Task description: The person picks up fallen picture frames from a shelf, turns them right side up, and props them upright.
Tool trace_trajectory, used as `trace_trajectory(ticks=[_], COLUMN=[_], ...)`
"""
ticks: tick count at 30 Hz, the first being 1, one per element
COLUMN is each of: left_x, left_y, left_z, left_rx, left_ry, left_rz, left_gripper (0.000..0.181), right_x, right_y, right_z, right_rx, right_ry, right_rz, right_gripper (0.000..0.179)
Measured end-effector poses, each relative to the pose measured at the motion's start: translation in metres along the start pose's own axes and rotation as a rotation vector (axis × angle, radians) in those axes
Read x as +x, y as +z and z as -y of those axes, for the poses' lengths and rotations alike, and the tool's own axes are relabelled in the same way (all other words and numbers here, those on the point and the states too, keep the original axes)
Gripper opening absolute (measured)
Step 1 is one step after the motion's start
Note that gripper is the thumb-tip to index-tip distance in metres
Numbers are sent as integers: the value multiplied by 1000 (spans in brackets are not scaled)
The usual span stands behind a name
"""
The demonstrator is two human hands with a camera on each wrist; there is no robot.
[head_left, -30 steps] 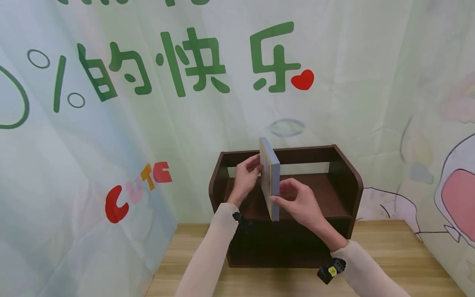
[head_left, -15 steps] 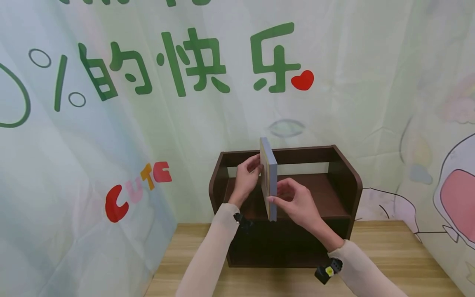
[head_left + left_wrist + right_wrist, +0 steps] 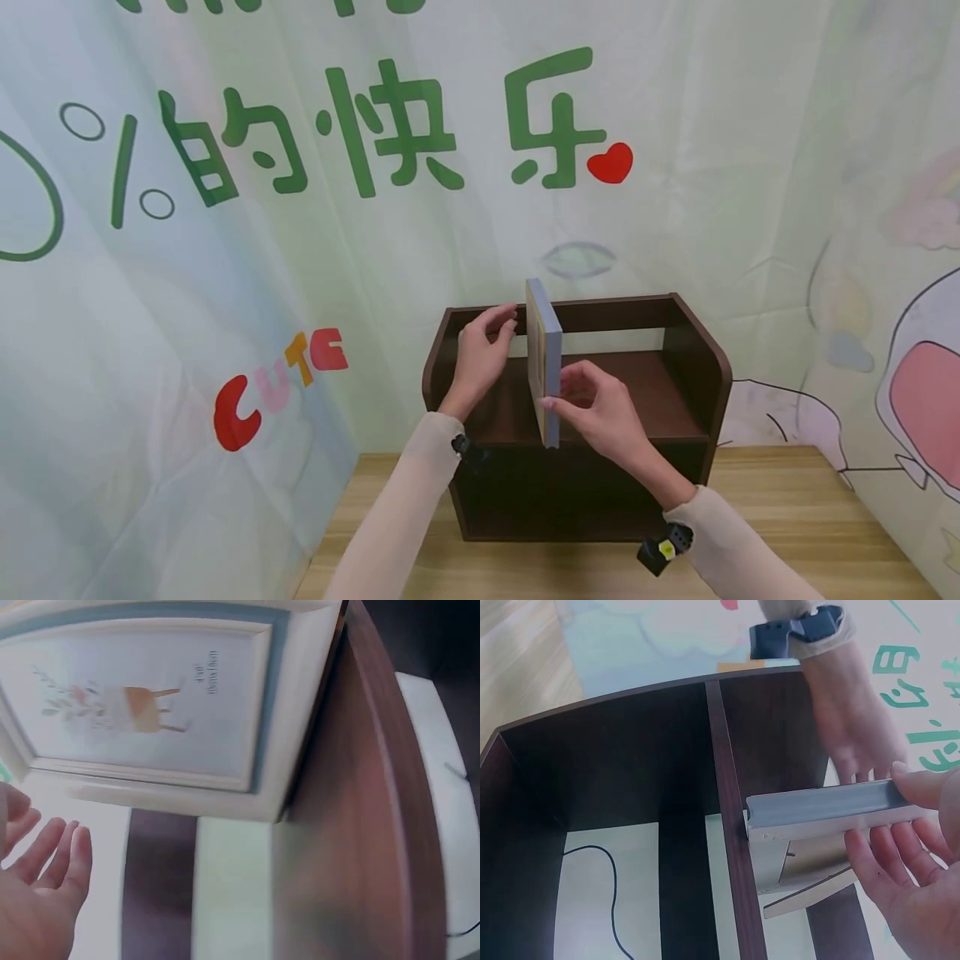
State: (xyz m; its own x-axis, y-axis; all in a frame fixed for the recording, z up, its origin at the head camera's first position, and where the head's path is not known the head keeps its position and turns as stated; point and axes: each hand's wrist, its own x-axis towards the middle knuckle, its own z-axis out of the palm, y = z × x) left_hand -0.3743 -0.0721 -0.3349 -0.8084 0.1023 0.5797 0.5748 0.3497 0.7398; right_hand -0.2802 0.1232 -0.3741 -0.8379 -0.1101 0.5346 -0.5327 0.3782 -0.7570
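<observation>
Frame (image 3: 552, 367), in the head view, stands upright on the shelf (image 3: 630, 392), seemingly placed; the right hand (image 3: 602, 412) pinches its near edge, so release remains. Left wrist: the left hand (image 3: 41, 892), fingers loosely parted, is just beside it. Right wrist: the strut (image 3: 810, 895) is out.

green characters (image 3: 415, 144) spanned backdrop cloth (image 3: 720, 208), red heart (image 3: 611, 163) sat beside the last, CUTE lettering (image 3: 282, 385) ran lower left, wood-grain tabletop (image 3: 795, 492) lay below, black cord (image 3: 615, 900) curved in right wrist view
</observation>
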Motion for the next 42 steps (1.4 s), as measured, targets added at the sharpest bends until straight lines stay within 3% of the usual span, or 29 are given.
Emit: trace_trajectory(ticks=[3, 6, 13, 16, 19, 23, 29, 38, 42], left_x=[0, -1, 0, 1, 2, 3, 3, 2, 2], left_y=[-9, -18, -33, -35, -38, -38, -30, -25, -25], left_z=[-9, -21, -50, -58, -62, -63, -60, -56, -55], left_rx=[40, 88, 238, 295, 335, 381, 422, 435, 416], left_ry=[55, 157, 402, 471, 521, 581, 652, 723, 721], left_rz=[7, 37, 206, 270, 310, 327, 348, 331, 330], left_gripper=[35, 38, 78, 70, 64, 70, 73, 66, 64], right_x=[-1, -1, 0, 0, 1, 1, -3, -2, -2], right_y=[-1, -1, -1, -2, -1, -1, -2, 0, 0], right_z=[-1, -1, -3, -3, -3, -4, -3, -6, -10], right_rx=[5, 14, 25, 25, 26, 26, 27, 38, 74], right_ry=[-3, -4, -19, -29, -32, -27, -3, -42, -19], right_rz=[-5, -5, -5, -6, -6, -6, -6, 5, 0], right_gripper=[33, 34, 33, 33, 33, 32, 33, 32, 23])
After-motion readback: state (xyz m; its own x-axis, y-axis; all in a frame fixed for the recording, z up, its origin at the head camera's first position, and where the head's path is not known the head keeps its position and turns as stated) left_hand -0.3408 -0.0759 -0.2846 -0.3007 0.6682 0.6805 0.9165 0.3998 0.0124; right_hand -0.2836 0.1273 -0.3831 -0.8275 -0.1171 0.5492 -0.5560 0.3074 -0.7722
